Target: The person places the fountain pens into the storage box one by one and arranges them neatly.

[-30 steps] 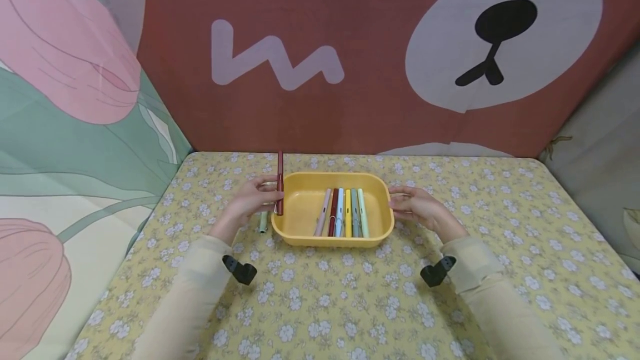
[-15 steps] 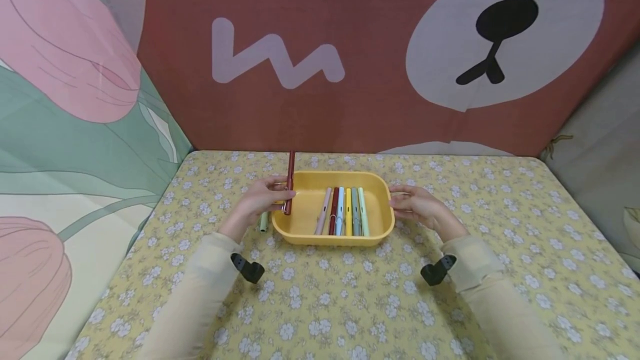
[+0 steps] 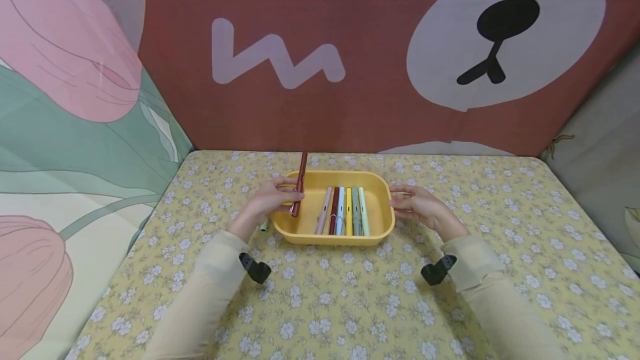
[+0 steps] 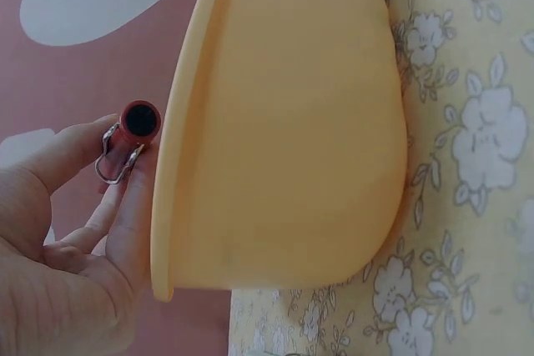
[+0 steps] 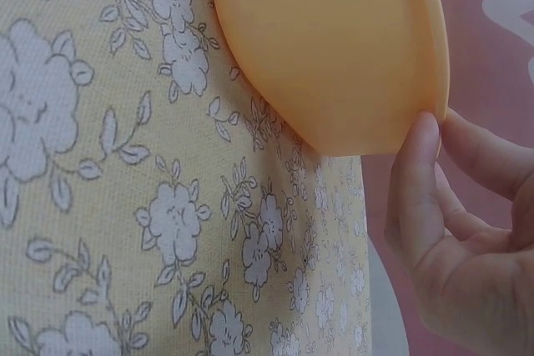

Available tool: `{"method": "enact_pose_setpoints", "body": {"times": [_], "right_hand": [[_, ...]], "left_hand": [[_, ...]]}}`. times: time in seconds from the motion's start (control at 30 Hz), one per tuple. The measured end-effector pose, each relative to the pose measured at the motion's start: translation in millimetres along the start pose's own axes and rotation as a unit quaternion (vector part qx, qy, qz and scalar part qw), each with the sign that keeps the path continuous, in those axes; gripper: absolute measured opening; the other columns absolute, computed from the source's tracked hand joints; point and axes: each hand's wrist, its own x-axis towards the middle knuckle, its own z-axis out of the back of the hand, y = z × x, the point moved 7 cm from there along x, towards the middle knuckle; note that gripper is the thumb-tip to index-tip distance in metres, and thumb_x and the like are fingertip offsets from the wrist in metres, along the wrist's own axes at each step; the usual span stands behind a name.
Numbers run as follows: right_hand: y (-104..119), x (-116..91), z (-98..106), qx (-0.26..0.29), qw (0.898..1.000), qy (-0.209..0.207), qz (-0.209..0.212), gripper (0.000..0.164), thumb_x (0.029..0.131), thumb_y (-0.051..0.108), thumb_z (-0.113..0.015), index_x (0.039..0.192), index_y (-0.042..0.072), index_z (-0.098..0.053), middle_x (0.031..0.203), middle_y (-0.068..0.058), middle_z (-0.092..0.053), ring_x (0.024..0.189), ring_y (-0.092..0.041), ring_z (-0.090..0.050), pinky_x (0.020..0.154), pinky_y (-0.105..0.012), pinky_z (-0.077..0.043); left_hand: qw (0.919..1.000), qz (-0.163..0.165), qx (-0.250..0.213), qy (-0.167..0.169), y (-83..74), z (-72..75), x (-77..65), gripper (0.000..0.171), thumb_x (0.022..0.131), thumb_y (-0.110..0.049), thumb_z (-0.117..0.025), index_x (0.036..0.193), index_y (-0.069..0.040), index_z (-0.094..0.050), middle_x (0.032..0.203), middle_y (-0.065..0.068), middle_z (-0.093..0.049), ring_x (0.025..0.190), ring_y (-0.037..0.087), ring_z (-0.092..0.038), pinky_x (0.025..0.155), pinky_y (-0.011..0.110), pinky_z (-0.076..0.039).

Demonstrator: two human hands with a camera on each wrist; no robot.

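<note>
A dark red pen point(image 3: 299, 185) with a wire clip is pinched in my left hand point(image 3: 270, 200), over the left part of a yellow tray point(image 3: 330, 241). In the left wrist view, the end of the pen point(image 4: 140, 120) points at the camera, with my fingers beside the tray rim. My right hand point(image 3: 419, 205) holds the tray's right end, and the right wrist view shows its fingertips point(image 5: 421, 135) pinching the rim. Inside the tray, several pens lie side by side: lilac, dark red, light blue, yellow point(image 3: 349, 210), grey-blue and mint green point(image 3: 364, 213).
A pale green pen point(image 3: 264, 225) lies on the table left of the tray, mostly hidden by my left hand. Flowered yellow cloth point(image 3: 320, 304) covers the table. A brown printed curtain point(image 3: 350, 110) stands along the back edge.
My left hand has moved right with the dark red pen, from the tray's left rim to over its inside. The pen now leans slightly. The right hand and tray stay put.
</note>
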Motion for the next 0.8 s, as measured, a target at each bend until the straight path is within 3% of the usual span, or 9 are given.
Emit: {"method": "enact_pose_setpoints", "body": {"times": [0.43, 0.8], "right_hand": [[0.2, 0.8, 0.2, -0.001, 1.000, -0.001, 0.002, 0.063, 0.096, 0.009, -0.056, 0.148, -0.003, -0.024, 0.101, 0.003, -0.061, 0.083, -0.004, -0.066, 0.079, -0.018, -0.058], [-0.9, 1.4, 1.0, 0.002, 1.000, 0.000, 0.000, 0.063, 0.096, 0.009, -0.057, 0.148, -0.003, -0.024, 0.103, 0.002, -0.061, 0.084, -0.004, -0.066, 0.079, -0.018, -0.058]], "left_hand": [[0.9999, -0.008, 0.001, 0.011, -2.9, -13.8, 4.3, 0.049, 0.094, -0.015, -0.061, 0.140, -0.009, -0.044, 0.133, 0.019, -0.056, 0.107, 0.029, -0.063, 0.082, 0.033, -0.059], [0.9999, -0.003, 0.008, 0.011, -1.0, -19.6, 8.6, 0.047, 0.093, -0.011, -0.059, 0.138, -0.008, -0.046, 0.132, 0.018, -0.056, 0.103, 0.024, -0.064, 0.088, 0.035, -0.058]]}}
